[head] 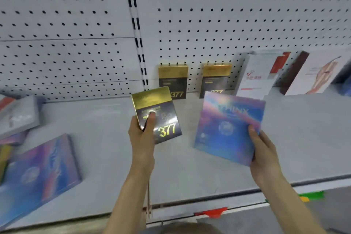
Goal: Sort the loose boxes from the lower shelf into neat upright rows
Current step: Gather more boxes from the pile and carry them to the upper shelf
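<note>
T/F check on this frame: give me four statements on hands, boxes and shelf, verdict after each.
1. The left hand holds a gold-and-black 377 box. True.
2. The right hand holds nothing. False: it grips an iridescent box by its lower right corner.
3. Two more upright 377 boxes stand against the pegboard. True.
4. The large blue-pink box at the left of the shelf stands upright. False: this flat iridescent box lies face up on the shelf.
</note>
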